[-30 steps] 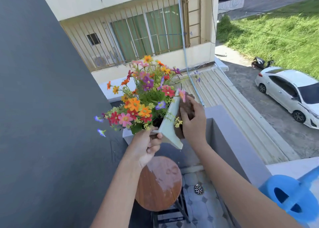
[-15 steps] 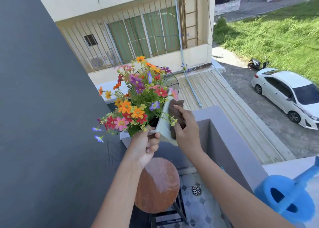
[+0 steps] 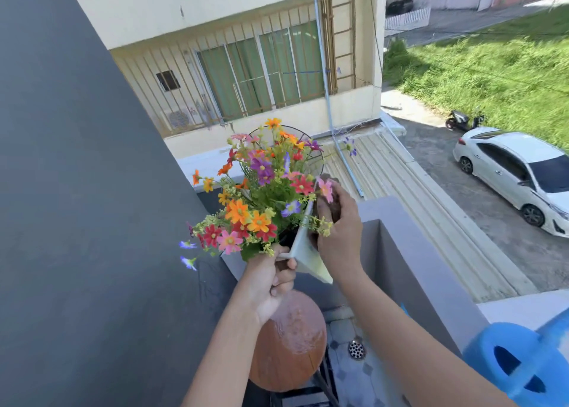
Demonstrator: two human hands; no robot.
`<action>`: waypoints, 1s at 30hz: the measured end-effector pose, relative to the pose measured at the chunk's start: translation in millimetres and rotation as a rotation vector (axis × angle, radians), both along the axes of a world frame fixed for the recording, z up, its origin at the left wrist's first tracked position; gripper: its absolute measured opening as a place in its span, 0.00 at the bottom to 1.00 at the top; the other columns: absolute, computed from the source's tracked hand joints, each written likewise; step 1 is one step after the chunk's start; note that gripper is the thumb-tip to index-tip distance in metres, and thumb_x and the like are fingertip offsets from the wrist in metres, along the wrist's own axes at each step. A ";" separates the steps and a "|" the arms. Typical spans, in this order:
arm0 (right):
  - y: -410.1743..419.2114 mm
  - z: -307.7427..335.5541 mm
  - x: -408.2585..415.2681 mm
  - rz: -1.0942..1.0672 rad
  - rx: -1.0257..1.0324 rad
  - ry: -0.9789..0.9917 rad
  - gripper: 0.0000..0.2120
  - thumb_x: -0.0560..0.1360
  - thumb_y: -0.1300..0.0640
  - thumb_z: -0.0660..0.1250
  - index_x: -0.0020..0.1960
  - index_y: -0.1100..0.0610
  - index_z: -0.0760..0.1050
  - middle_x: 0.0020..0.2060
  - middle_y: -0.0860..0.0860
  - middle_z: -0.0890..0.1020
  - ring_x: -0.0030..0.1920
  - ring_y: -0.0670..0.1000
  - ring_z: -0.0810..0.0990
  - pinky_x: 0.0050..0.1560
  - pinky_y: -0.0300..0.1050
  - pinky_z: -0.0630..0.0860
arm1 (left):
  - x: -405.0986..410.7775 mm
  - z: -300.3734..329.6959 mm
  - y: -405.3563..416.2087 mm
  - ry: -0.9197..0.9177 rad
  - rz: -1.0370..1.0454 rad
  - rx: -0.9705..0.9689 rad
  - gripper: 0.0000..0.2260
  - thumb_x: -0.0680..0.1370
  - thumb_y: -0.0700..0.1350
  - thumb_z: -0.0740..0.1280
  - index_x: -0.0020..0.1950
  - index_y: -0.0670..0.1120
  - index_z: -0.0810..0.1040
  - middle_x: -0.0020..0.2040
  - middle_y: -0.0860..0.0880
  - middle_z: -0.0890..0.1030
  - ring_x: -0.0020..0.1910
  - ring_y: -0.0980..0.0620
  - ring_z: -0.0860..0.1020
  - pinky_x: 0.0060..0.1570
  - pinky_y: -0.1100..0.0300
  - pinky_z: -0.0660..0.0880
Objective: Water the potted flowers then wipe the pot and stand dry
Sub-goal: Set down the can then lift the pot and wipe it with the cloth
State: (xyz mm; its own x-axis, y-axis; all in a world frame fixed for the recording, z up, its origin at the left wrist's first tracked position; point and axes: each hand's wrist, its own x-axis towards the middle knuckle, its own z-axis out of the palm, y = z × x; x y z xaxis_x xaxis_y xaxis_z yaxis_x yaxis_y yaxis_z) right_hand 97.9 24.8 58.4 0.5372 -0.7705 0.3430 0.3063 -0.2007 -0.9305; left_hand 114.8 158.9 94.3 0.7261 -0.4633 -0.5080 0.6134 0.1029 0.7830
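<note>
White square pot (image 3: 303,254) of mixed flowers (image 3: 258,197) held aloft; our left hand (image 3: 271,280) grips its corner, right hand (image 3: 338,231) clutches brown cloth (image 3: 328,209) against its side. No legible writing.

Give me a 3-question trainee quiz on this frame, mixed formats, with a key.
1. True or false: the flower pot is standing on the round wooden stool.
2. Multiple choice: what does the right hand press against the side of the pot? A) a blue sponge B) a brown cloth C) a paper towel
3. Fill in: the left hand grips the pot at its near ______.

Key:
1. False. The pot is held tilted in the air above the stool.
2. B
3. Corner (at the rim).
</note>
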 end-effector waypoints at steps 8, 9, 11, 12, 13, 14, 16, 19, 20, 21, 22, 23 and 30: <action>-28.0 -33.2 4.0 -0.100 -0.078 0.258 0.18 0.78 0.65 0.67 0.67 0.59 0.75 0.58 0.54 0.76 0.59 0.50 0.75 0.62 0.28 0.64 | 5.2 8.5 10.2 0.011 0.021 -0.054 0.09 0.82 0.39 0.57 0.41 0.43 0.68 0.28 0.47 0.70 0.16 0.59 0.58 0.13 0.67 0.52; -29.1 -36.8 2.6 -0.098 -0.037 0.274 0.18 0.78 0.64 0.66 0.68 0.59 0.75 0.60 0.55 0.76 0.61 0.52 0.75 0.64 0.34 0.65 | 5.8 9.2 11.6 0.002 0.013 -0.046 0.09 0.82 0.39 0.58 0.41 0.43 0.67 0.28 0.48 0.70 0.16 0.59 0.58 0.13 0.67 0.53; -30.7 -35.9 0.7 -0.099 0.033 0.266 0.18 0.79 0.63 0.66 0.69 0.57 0.75 0.61 0.54 0.77 0.61 0.50 0.76 0.66 0.40 0.68 | 6.9 10.6 14.9 -0.022 -0.017 -0.025 0.07 0.81 0.39 0.58 0.43 0.43 0.67 0.27 0.48 0.70 0.17 0.58 0.58 0.13 0.67 0.52; -30.4 -29.9 0.3 -0.097 0.043 0.247 0.18 0.79 0.63 0.66 0.69 0.57 0.75 0.62 0.53 0.78 0.60 0.48 0.75 0.66 0.41 0.68 | 7.0 11.0 15.6 -0.036 -0.032 -0.013 0.06 0.81 0.39 0.58 0.44 0.43 0.67 0.27 0.48 0.70 0.17 0.58 0.58 0.14 0.67 0.52; -29.2 -21.7 0.3 -0.094 0.032 0.218 0.18 0.79 0.63 0.66 0.69 0.57 0.75 0.61 0.52 0.78 0.60 0.47 0.75 0.66 0.40 0.68 | 6.9 11.4 15.3 -0.051 -0.044 -0.002 0.06 0.81 0.39 0.58 0.44 0.43 0.68 0.27 0.48 0.70 0.17 0.58 0.58 0.15 0.66 0.51; -27.4 -11.5 0.8 -0.081 0.021 0.184 0.18 0.79 0.63 0.66 0.69 0.56 0.75 0.61 0.50 0.78 0.61 0.45 0.76 0.65 0.39 0.69 | 6.7 11.4 13.7 -0.065 -0.049 0.008 0.06 0.81 0.39 0.58 0.43 0.43 0.67 0.27 0.48 0.70 0.17 0.58 0.58 0.16 0.66 0.51; -20.1 7.2 -0.4 -0.034 -0.007 0.112 0.18 0.80 0.62 0.66 0.69 0.57 0.74 0.60 0.47 0.77 0.59 0.35 0.75 0.62 0.31 0.69 | 5.1 10.5 9.3 -0.074 -0.043 0.021 0.07 0.81 0.38 0.57 0.42 0.43 0.67 0.27 0.48 0.71 0.17 0.58 0.58 0.15 0.67 0.51; -4.1 17.5 -6.2 0.037 -0.034 0.034 0.17 0.80 0.66 0.65 0.69 0.60 0.73 0.59 0.49 0.78 0.53 0.26 0.75 0.54 0.24 0.71 | 2.1 10.2 5.2 -0.053 -0.006 -0.010 0.07 0.82 0.38 0.56 0.44 0.42 0.68 0.28 0.47 0.70 0.16 0.58 0.59 0.13 0.68 0.52; 1.0 16.1 -10.3 0.046 -0.053 0.024 0.19 0.79 0.69 0.64 0.69 0.61 0.73 0.59 0.51 0.78 0.55 0.28 0.76 0.55 0.27 0.73 | 0.9 11.5 4.6 -0.048 0.006 -0.024 0.07 0.82 0.38 0.56 0.44 0.42 0.67 0.29 0.47 0.69 0.16 0.58 0.59 0.13 0.67 0.53; 6.1 12.3 -14.4 0.046 -0.109 0.028 0.21 0.77 0.71 0.63 0.69 0.60 0.73 0.59 0.51 0.79 0.56 0.30 0.76 0.58 0.29 0.72 | 0.3 12.9 4.3 -0.047 0.020 -0.034 0.08 0.82 0.39 0.57 0.42 0.43 0.67 0.29 0.47 0.69 0.17 0.58 0.58 0.13 0.67 0.52; 11.1 7.1 -18.8 0.057 -0.174 0.033 0.24 0.74 0.71 0.62 0.69 0.59 0.74 0.58 0.51 0.79 0.57 0.33 0.76 0.59 0.30 0.71 | -0.1 14.7 3.9 -0.049 0.036 -0.040 0.10 0.82 0.39 0.57 0.40 0.44 0.66 0.29 0.48 0.69 0.17 0.59 0.58 0.14 0.67 0.52; 16.0 -0.8 -23.2 0.074 -0.240 0.034 0.26 0.72 0.71 0.61 0.68 0.59 0.74 0.56 0.50 0.78 0.55 0.36 0.77 0.57 0.30 0.71 | 0.2 16.1 3.9 -0.050 0.051 -0.043 0.11 0.82 0.39 0.57 0.39 0.44 0.66 0.28 0.48 0.69 0.16 0.59 0.58 0.14 0.67 0.51; 30.0 -53.9 -55.2 0.207 -0.571 0.053 0.22 0.75 0.71 0.63 0.67 0.58 0.74 0.55 0.52 0.73 0.55 0.43 0.74 0.54 0.32 0.70 | 5.7 22.4 9.6 -0.076 0.081 -0.051 0.11 0.82 0.39 0.56 0.40 0.43 0.67 0.27 0.48 0.69 0.16 0.59 0.58 0.13 0.68 0.52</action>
State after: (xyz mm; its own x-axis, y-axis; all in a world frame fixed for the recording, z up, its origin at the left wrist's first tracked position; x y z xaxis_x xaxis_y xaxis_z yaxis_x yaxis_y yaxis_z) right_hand 42.8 54.7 4.5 0.6839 -0.3499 0.6402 0.3490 -0.6137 -0.7082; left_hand 120.5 168.5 116.7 0.7978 -0.4253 -0.4274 0.5407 0.1912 0.8192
